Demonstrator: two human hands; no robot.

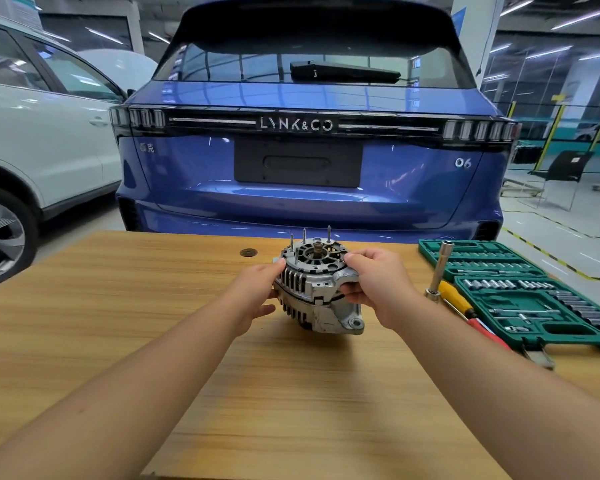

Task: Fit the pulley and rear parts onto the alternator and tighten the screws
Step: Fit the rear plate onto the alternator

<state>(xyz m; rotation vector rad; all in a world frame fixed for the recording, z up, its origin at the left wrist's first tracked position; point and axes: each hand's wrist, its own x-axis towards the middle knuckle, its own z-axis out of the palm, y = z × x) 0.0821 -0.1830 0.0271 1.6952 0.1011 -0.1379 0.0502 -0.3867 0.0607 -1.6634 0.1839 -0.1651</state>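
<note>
A grey metal alternator (pixel 317 289) stands on the wooden table (pixel 153 323), its open rear face turned up. Three thin studs stick up from that face, and a dark inner part with a central shaft shows inside it. My left hand (pixel 257 296) holds the housing's left side, thumb below and fingers at the top rim. On the right, my right hand (pixel 378 282) grips the housing, fingers curled over the top edge and thumb under the mounting ear. No pulley shows from this angle.
A green socket set case (pixel 520 292) lies open at the table's right. A long socket driver (pixel 439 271) and a yellow-and-red screwdriver (pixel 459 304) lie beside it. A small dark round part (pixel 247 252) lies at the table's far edge. A blue car (pixel 309 168) stands behind the table.
</note>
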